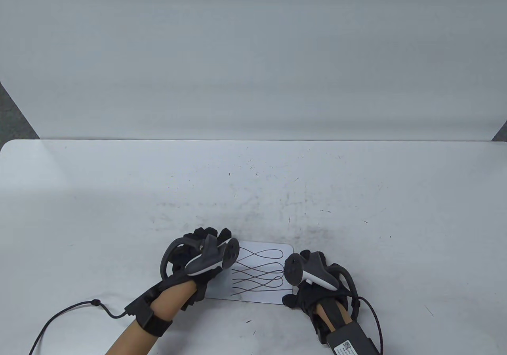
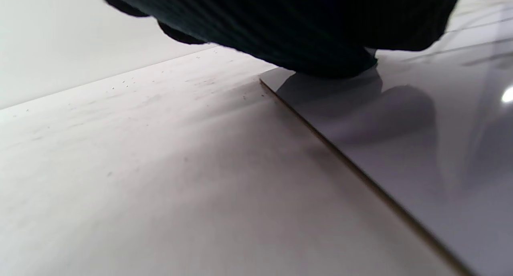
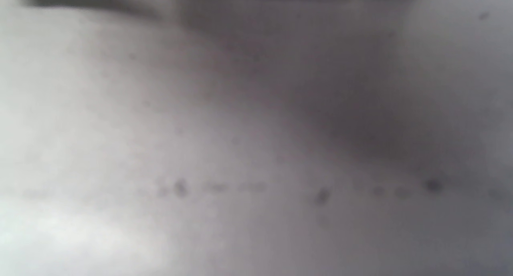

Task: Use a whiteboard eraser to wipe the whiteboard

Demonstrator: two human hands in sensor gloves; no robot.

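A small white whiteboard point(image 1: 259, 291) with dark wavy marker lines lies flat on the table near the front edge, between my hands. My left hand point(image 1: 208, 238) lies palm down over the board's left edge. In the left wrist view the dark glove point(image 2: 300, 27) touches the far corner of the glossy board point(image 2: 421, 148). My right hand point(image 1: 307, 291) sits at the board's right edge, its fingers hidden under the tracker. No eraser shows in any view. The right wrist view is a close blur of table surface.
The white table point(image 1: 119, 196) carries grey smudges and small dark specks beyond the board. A white wall panel point(image 1: 253, 54) stands along the table's far edge. A black cable point(image 1: 79, 309) trails from my left wrist.
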